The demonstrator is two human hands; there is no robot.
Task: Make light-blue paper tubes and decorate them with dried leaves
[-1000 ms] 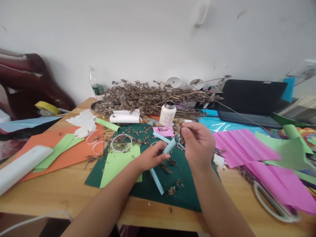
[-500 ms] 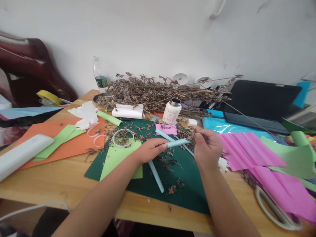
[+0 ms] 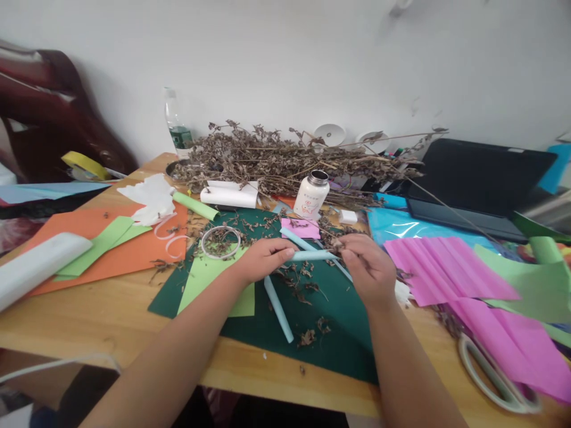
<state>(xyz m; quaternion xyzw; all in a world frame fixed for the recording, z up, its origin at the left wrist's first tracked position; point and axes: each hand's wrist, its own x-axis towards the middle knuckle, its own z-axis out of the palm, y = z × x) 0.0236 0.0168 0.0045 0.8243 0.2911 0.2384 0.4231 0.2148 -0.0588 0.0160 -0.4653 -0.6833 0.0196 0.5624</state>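
Observation:
My left hand (image 3: 270,259) is closed around one end of a light blue paper tube (image 3: 314,255), held almost level above the dark green mat (image 3: 343,327). At the tube's other end, the fingers of my right hand (image 3: 368,264) pinch a bit of dried plant (image 3: 338,245) against the opening. Another blue paper tube (image 3: 278,312) lies on the mat below my left hand, and a further blue tube (image 3: 298,239) is partly hidden behind the held one. Crumbled dry leaves (image 3: 307,337) are scattered over the mat. A light green paper sheet (image 3: 214,285) lies under my left forearm.
A pile of dried stems (image 3: 267,154) lies along the wall behind an uncapped white bottle (image 3: 311,196). Pink crepe paper (image 3: 446,270) and scissors (image 3: 491,374) are at right, near a laptop (image 3: 477,190). A ring (image 3: 221,242) and orange paper (image 3: 98,255) are at left.
The right hand has moved slightly left and closer to the tube's end, with the dried plant bit now at the opening. The held tube lies more level. The camera view has shifted a little.

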